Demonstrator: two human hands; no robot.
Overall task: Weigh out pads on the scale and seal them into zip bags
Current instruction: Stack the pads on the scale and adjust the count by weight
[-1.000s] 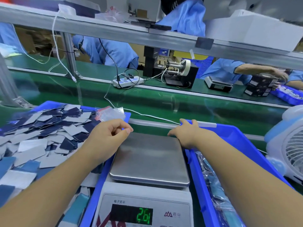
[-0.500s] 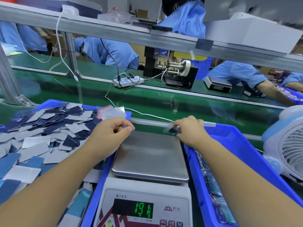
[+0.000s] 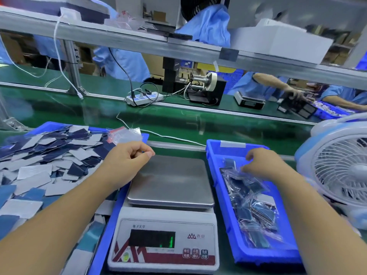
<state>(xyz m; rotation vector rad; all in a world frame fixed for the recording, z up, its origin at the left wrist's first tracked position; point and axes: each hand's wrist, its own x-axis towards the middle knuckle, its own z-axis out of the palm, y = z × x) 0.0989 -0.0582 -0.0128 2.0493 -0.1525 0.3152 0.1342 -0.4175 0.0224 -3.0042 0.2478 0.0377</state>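
Two bare forearms reach forward from the bottom corners of the view, both uncovered to the wrist. The left arm runs up and to the right from the lower left. The left hand (image 3: 128, 158) shows its back and thumb side; its fingers are curled in, with the thumb stretched out and its tip pressed against the side of the index finger. Whether anything is pinched there cannot be told. The right arm runs up and to the left from the lower right. The right hand (image 3: 260, 163) is palm down, slightly blurred, its fingers bent downward and the thumb pointing left.
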